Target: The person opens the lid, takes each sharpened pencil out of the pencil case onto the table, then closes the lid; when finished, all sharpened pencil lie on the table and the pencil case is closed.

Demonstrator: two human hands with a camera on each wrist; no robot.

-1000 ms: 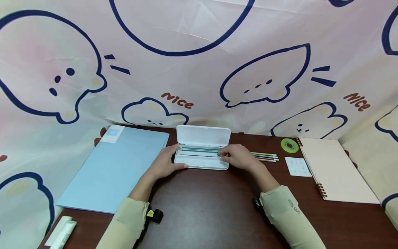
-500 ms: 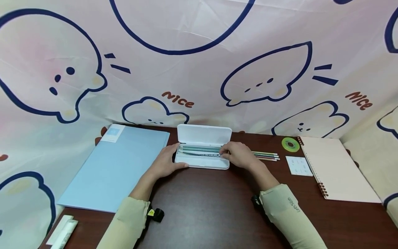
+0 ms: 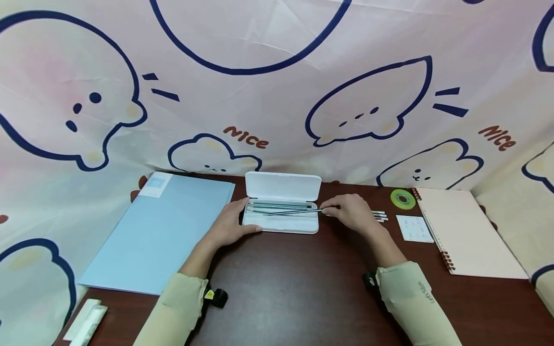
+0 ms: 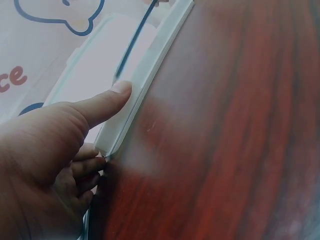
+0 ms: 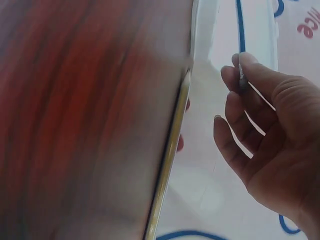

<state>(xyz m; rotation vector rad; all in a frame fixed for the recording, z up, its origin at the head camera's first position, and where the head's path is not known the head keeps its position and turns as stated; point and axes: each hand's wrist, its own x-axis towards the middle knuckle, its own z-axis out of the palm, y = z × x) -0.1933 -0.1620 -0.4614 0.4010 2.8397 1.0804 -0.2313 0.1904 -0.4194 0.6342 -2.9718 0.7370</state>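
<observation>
The open white pencil case has its lid tipped back, with green pencils lying along its tray. My left hand holds the case's left end; in the left wrist view its thumb lies over the front rim and the other fingers curl at the corner. With thumb and forefinger, my right hand pinches the end of a dark blue pencil, just past the case's right end. That pencil slants over the tray, its far end low inside. In the right wrist view its pinched end has a silvery band.
More pencils lie right of the case, partly behind my right hand; a yellow one shows close up. Farther right are a green disc, a white card and a spiral notebook. A blue folder lies left.
My right hand has moved from inside the case to beyond its right end, drawing the dark blue pencil rightward and raising its near end. The left hand has stayed on the case.
</observation>
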